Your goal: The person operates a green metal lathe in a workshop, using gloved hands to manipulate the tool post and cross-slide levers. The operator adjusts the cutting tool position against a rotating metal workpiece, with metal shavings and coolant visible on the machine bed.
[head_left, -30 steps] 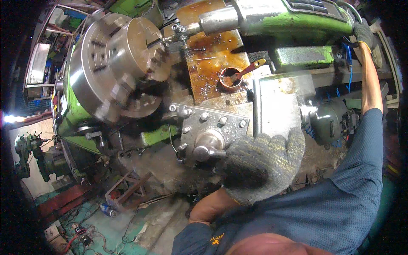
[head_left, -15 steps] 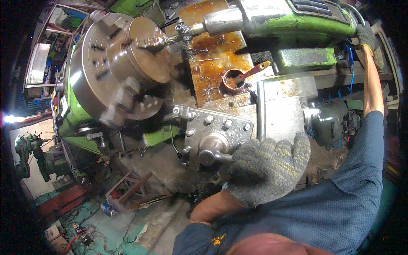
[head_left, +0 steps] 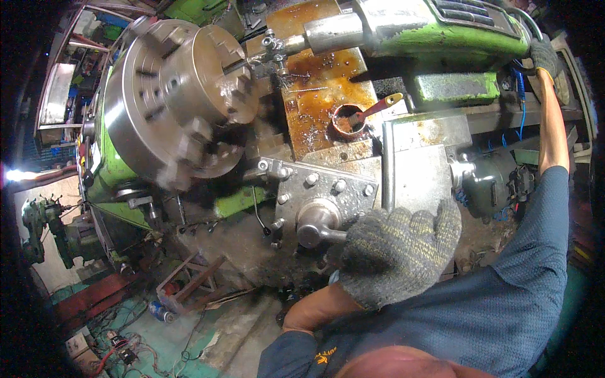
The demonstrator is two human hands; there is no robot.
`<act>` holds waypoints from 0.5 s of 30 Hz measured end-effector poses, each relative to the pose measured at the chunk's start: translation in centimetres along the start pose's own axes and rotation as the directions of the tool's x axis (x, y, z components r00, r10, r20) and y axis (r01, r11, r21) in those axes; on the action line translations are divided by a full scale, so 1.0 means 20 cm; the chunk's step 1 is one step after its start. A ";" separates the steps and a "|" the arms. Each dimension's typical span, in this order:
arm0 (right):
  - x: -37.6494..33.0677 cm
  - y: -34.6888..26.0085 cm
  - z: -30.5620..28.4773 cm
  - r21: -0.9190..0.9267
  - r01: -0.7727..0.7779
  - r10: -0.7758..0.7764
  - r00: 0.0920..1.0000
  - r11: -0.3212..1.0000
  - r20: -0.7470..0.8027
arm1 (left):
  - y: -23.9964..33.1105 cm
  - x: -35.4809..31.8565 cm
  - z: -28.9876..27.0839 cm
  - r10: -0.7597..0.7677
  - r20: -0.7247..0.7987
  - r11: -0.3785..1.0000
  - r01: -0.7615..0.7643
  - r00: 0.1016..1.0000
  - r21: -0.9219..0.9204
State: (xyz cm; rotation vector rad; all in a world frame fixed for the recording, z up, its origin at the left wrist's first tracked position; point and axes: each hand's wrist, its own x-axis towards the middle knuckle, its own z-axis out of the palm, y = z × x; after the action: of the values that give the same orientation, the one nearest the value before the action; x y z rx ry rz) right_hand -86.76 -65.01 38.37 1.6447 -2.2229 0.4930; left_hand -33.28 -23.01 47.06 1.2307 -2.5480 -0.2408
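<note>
tailstock (head_left: 413, 47): a long green casting, it lay across the upper right, between the right hand (head_left: 545, 58) and the lathe chuck (head_left: 148, 94).
long axis: its steel quill (head_left: 334, 33) pointed left and slightly down the view, toward the round metal workpiece (head_left: 211, 75) in the chuck.
bit gap: a slim bit (head_left: 254, 59) stood ahead of the quill, at the workpiece's face; whether its tip was inside could not be told.
chuck blur: the jaws were smeared, which suggested turning.
nearer hand: the right one, at the tailstock's far end, opposite the quill, so the casting and the workpiece both lay to its left.
right glove: fingers looked bent over that end, but it was too small and dark to tell whether they were closed, or on what.
left hand (head_left: 400, 255): well apart from the tailstock, nearer the person, at the free end of the tool post lever (head_left: 333, 235).
left glove: fingers lay side by side, the outermost slightly apart; the lever's end disappeared at the glove, so a grip could not be told.
brush pot (head_left: 337, 128): it stood on an oil-stained plate (head_left: 305, 120), between tailstock and tool post, a brush (head_left: 381, 104) leaning right.
</note>
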 end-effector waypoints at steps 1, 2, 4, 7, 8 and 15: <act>0.00 -0.09 -0.01 0.028 -0.014 0.013 0.999 1.000 0.034 | 0.01 -0.01 -0.01 -0.037 -0.006 0.999 0.037 0.999 -0.024; -0.01 -0.19 -0.01 0.057 -0.027 0.024 0.997 0.998 0.070 | 0.03 -0.02 -0.02 -0.059 -0.012 0.998 0.059 0.998 -0.001; -0.02 -0.09 -0.02 0.044 -0.028 0.026 0.999 0.999 0.039 | 0.02 0.00 -0.01 -0.024 -0.027 1.000 0.024 0.999 0.010; 0.00 -0.04 -0.02 0.016 -0.012 0.012 1.000 1.000 0.002 | 0.02 0.00 -0.02 -0.007 -0.007 0.998 0.007 1.000 0.057; 0.00 -0.04 -0.02 0.004 -0.005 0.005 1.000 1.000 -0.009 | 0.02 0.00 -0.02 -0.004 0.000 0.998 0.004 1.000 0.059; 0.02 -0.07 -0.01 0.032 -0.038 0.036 0.998 0.999 0.050 | 0.03 -0.01 -0.01 -0.013 -0.024 0.999 0.014 1.000 0.047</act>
State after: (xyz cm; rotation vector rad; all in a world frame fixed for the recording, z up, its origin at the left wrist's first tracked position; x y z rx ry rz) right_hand -85.47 -65.61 38.77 1.6518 -2.2965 0.5061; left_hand -33.46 -22.45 47.35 1.2609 -2.5393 -0.1685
